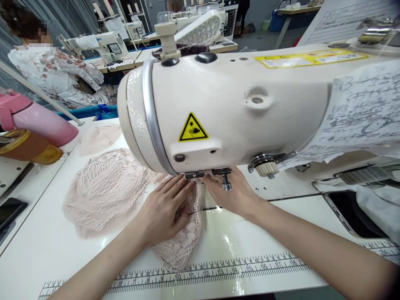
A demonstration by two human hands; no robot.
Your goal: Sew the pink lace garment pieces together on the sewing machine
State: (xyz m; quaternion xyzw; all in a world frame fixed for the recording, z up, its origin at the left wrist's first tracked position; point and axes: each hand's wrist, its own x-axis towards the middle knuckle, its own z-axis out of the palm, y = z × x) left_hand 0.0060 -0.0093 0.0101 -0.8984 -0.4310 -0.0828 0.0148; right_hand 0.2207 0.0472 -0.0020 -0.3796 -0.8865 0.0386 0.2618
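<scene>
A pale pink lace piece [178, 246] lies under the head of a white sewing machine [231, 112], its scalloped edge trailing toward the front. My left hand [162, 208] rests on the lace, fingers stretched out flat toward the presser area and thumb tucked lower. Right of the needle area, my right hand [231, 191] reaches in with its fingers pointing left. Its fingertips are partly hidden behind the machine's metal parts, so their grip on the fabric does not show. A stack of pink lace pieces [109, 191] lies to the left of my left hand.
A printed ruler [218, 271] runs along the table's front. A phone [353, 212] and pale cloth [378, 208] lie at right. A pink bottle [40, 116], an amber cup [28, 146] and a dark phone [11, 212] are at left. Beyond sits another person [53, 75] near sewing machines.
</scene>
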